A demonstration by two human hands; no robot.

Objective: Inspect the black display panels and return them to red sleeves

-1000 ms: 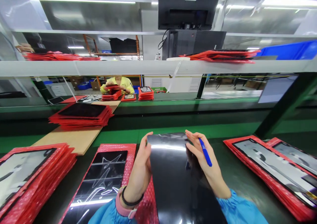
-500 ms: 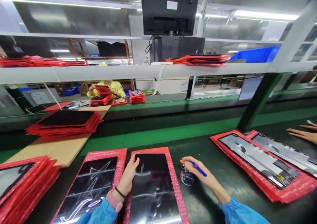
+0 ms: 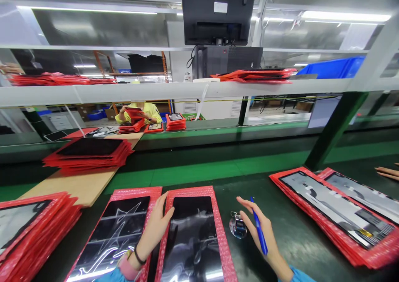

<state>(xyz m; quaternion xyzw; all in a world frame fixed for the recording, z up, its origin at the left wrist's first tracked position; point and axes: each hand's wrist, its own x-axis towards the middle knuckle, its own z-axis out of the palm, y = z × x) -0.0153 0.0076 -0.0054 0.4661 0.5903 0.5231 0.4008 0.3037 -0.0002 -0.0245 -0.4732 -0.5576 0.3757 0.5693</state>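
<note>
My left hand [image 3: 156, 226] lies over the left edge of a black display panel [image 3: 195, 236], its fingers stretched out and its thumb reaching onto the glass. The panel rests on a red bubble-wrap pouch [image 3: 220, 228]. In my right hand [image 3: 266, 232] a blue pen [image 3: 259, 228] is held between the fingers, with thumb and forefinger apart. Just left of those fingers lies a small round, shiny metal-and-glass piece [image 3: 237, 226], perhaps a loupe. Left of my left hand, a second display panel [image 3: 116, 228] with white reflections or film creases sits on its red pouch.
Stacked red pouches [image 3: 46, 232] stand at the left, and another stack [image 3: 90, 151] lies on a wooden board [image 3: 75, 190]. At the right are panels with grey backs [image 3: 330, 203]. Another person's fingers [image 3: 388, 172] show at the right edge; a person in yellow [image 3: 152, 111] sits beyond.
My right hand has lifted off the small round piece and opened its thumb and forefinger, turning the pen more upright. My left fingers have straightened and slid left off the panel's top edge.
</note>
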